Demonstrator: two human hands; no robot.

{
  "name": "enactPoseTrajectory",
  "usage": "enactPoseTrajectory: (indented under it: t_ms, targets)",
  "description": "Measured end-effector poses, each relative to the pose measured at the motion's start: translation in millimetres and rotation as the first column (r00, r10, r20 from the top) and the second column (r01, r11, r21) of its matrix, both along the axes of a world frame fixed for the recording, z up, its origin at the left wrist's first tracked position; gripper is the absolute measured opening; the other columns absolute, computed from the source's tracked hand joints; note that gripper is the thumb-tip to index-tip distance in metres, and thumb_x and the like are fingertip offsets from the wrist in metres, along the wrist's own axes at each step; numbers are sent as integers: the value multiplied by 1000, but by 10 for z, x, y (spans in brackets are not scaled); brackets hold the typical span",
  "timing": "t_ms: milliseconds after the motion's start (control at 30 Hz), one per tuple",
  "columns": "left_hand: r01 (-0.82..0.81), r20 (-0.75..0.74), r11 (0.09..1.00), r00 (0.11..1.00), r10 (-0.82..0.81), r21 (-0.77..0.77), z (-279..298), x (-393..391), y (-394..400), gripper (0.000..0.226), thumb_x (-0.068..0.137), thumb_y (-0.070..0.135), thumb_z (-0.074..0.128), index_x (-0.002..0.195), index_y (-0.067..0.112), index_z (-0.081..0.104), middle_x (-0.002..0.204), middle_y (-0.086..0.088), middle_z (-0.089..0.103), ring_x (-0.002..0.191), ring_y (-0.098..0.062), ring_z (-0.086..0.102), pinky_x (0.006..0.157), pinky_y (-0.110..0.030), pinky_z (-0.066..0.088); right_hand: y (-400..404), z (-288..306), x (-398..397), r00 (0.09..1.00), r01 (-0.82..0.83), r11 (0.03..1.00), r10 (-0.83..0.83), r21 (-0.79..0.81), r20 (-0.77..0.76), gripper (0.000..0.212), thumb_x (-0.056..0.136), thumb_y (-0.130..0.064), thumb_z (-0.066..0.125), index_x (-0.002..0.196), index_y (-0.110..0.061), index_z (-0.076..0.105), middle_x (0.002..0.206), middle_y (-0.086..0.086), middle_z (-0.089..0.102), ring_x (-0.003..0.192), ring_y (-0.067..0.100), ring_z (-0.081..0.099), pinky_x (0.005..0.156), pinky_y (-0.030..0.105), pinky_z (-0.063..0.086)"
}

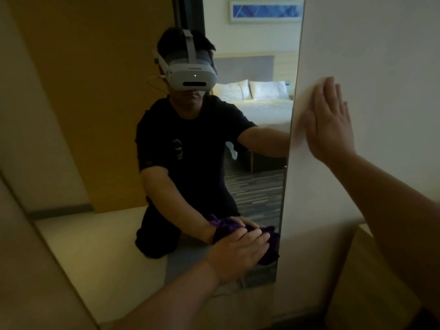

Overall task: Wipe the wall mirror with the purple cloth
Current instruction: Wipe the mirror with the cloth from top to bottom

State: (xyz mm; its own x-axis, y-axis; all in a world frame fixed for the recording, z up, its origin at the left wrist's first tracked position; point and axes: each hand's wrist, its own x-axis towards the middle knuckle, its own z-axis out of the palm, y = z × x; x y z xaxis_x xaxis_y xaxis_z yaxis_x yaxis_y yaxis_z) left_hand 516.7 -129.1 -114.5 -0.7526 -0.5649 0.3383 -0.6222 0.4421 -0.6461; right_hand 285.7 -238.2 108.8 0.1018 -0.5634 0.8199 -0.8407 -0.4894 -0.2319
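Note:
The tall wall mirror (107,96) fills the left and middle of the head view, its right edge running down beside the white wall. My left hand (238,254) presses the bunched purple cloth (271,248) flat against the glass near the mirror's lower right corner. The cloth shows past my fingertips, and its reflection meets it on the glass. My right hand (331,125) lies flat with fingers together on the white wall (381,55) just right of the mirror, holding nothing.
The mirror reflects a kneeling person in a headset and black shirt, with a bed, pillows and striped carpet behind. A light wooden surface (364,282) sits low at the right, below the wall. A beige panel (28,270) runs along the left.

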Motion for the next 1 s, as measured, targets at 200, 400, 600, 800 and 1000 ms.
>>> enactPoseTrajectory:
  t_ms: [200,400,600,800,1000]
  targets:
    - [-20,-329,996,943,47,83,233,332,549,35,97,17,44,128,13,61,131,-6,62,112,-24,59,88,-38,47,122,161,-107,986,-162,977,164,140,0,78,94,-68,13,137,-9,40,149,19,32,131,43,39,108,59,33]
    - [-106,-414,991,908,65,-77,221,1290,1296,33,106,11,37,131,9,60,135,-9,61,116,-27,60,87,-39,48,1214,-980,938,955,-259,964,265,66,-131,66,98,-38,34,154,-8,18,164,15,5,151,30,5,120,57,11]
    - [-295,-507,948,839,199,-116,236,2142,1719,36,95,1,60,130,8,63,136,-9,60,120,-29,58,92,-43,46,1643,-1810,2017,838,-376,926,352,26,-417,59,100,-37,40,150,-7,36,161,16,18,152,30,2,121,57,6]
    - [-322,-509,915,845,162,-243,581,2543,1660,36,94,-3,61,128,9,64,138,-8,59,126,-27,54,97,-43,45,1422,-1848,2370,839,-300,952,232,-61,-492,61,101,-31,43,153,-5,26,164,16,8,152,31,-2,119,60,5]
    - [-218,-416,893,909,38,-394,711,2662,1321,31,104,5,49,130,12,64,140,-7,58,132,-27,52,106,-44,42,1229,-1963,2384,841,-281,945,158,-166,-518,62,102,-33,38,155,-9,19,164,13,6,152,30,-5,121,56,-1]
